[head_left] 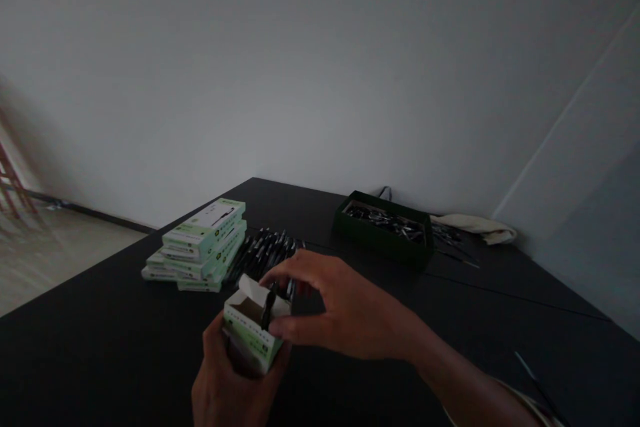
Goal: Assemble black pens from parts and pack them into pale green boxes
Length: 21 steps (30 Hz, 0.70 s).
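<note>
My left hand (233, 387) is wrapped round a small white and green pen box (253, 340), tilted with its top end open and a flap standing up. At that opening, my right hand (340, 310) pinches a dark pen (269, 307) between thumb and fingers, its lower end at the box mouth. How far it reaches inside is hidden. Just behind the hands lies a heap of black pens (267, 250). Left of the heap rises an uneven stack of similar pen boxes (205, 233), lying flat.
A dark green open box (383, 233) filled with pens or pen parts stands at the back right. Beside it are loose pens (457, 253) and a pale cloth (480, 225). One thin pen-like stick (535, 377) lies at the right on the black table (100, 360). A wall backs the table.
</note>
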Each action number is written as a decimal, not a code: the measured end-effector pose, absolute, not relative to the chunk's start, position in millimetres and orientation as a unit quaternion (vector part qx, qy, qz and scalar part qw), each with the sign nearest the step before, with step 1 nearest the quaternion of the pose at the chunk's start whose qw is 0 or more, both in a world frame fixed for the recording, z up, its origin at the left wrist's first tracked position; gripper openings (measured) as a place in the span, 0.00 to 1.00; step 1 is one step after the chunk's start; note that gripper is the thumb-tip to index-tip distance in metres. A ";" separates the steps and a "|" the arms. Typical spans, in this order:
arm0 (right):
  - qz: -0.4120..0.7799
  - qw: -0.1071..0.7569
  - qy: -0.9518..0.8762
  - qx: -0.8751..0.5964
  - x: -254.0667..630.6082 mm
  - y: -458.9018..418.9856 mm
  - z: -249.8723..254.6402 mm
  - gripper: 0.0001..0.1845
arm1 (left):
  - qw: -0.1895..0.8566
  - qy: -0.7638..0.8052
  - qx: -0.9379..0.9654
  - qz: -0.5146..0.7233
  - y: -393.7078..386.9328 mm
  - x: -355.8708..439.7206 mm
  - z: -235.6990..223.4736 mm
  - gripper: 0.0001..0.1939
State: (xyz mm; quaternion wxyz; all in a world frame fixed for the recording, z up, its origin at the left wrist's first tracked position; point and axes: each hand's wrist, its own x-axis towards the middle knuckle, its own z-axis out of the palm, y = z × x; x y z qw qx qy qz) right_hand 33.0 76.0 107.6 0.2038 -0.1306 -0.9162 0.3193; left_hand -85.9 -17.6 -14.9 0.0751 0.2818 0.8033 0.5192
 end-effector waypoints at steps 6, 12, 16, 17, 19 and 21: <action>0.332 0.196 -0.912 -0.140 29.0 72.3 99.9 0.23 | 0.104 0.793 0.270 0.536 -18.0 -84.9 -11.2 0.36; 0.364 0.215 -0.897 -0.129 28.2 72.9 97.4 0.23 | 0.117 0.779 0.264 0.556 -17.5 -85.6 -13.0 0.37; 0.302 0.247 -0.915 -0.104 25.6 70.8 88.3 0.27 | 0.106 0.784 0.276 0.547 -16.5 -87.3 -14.9 0.38; 0.296 0.255 -0.914 -0.104 25.2 70.4 86.7 0.27 | 0.102 0.786 0.278 0.543 -16.4 -87.6 -15.2 0.37; 0.295 0.262 -0.913 -0.106 25.4 69.9 86.0 0.26 | 0.095 0.788 0.285 0.537 -16.4 -87.8 -15.6 0.35; 0.299 0.237 -0.919 -0.101 26.9 69.5 88.3 0.24 | 0.091 0.787 0.294 0.536 -16.8 -87.7 -16.3 0.33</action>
